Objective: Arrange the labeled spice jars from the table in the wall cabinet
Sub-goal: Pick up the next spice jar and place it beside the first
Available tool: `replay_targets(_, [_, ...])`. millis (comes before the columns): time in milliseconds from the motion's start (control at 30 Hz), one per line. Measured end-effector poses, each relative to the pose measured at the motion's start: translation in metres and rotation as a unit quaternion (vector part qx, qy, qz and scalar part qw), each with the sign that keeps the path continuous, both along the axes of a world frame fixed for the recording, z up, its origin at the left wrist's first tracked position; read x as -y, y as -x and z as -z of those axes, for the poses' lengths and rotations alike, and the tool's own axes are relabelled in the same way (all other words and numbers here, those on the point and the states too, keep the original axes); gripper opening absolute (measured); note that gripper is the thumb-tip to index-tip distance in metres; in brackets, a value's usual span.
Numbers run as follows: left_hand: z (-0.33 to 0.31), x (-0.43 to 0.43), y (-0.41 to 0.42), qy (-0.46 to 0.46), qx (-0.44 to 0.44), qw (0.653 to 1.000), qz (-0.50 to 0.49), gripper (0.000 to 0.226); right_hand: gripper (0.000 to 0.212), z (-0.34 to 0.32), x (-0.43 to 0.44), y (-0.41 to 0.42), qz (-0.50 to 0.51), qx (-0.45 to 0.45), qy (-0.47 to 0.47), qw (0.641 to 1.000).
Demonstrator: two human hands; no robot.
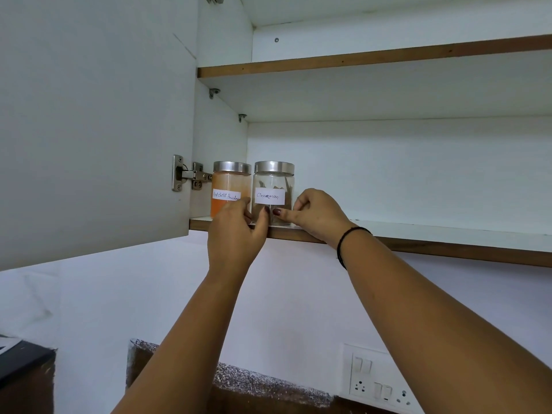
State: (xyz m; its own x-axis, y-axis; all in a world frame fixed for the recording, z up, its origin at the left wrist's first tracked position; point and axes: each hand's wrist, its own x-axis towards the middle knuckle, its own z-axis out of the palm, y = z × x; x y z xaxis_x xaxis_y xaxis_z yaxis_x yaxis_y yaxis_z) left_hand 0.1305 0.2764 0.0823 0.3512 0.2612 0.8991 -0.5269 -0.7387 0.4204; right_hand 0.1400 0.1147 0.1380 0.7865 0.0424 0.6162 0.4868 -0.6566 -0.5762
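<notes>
Two glass spice jars with steel lids stand side by side at the left end of the wall cabinet's bottom shelf (418, 231). The left one, the red chilli powder jar (230, 182), holds orange powder. The right one, the cinnamon jar (273, 183), holds brown sticks behind a white label. My left hand (236, 231) grips the cinnamon jar's lower left side, thumb across its front. My right hand (316, 213) pinches its lower right side with thumb and fingertips. The jar stands upright on the shelf.
The cabinet door (89, 130) hangs open at the left on a steel hinge (191, 176). An upper shelf (358, 59) sits above. Below are a white wall, a switch and socket plate (376, 380) and a speckled stone backsplash (268, 380).
</notes>
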Motion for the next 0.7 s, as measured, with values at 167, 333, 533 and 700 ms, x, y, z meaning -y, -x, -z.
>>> replay_targets(167, [-0.0026, 0.0001, 0.0047, 0.009, -0.001, 1.000, 0.013, 0.020, 0.050, -0.0013, 0.0012, -0.0020, 0.010, -0.011, 0.017, 1.000])
replay_targets(333, [-0.0036, -0.0003, 0.0068, 0.017, -0.003, 1.000, 0.008, 0.019, 0.045, -0.0039, 0.0017, 0.0002, 0.005, -0.021, 0.019, 1.000])
replay_targets(533, [-0.0058, 0.0006, 0.0063, 0.018, -0.019, 1.000, 0.009, 0.024, 0.043, -0.0057, 0.0014, 0.0070, -0.010, -0.038, 0.019, 0.999])
replay_targets(700, [-0.0036, 0.0002, 0.0007, -0.014, -0.018, 1.000, -0.002, 0.027, 0.050, -0.0051, 0.0013, 0.0071, -0.006, -0.044, 0.026, 0.999])
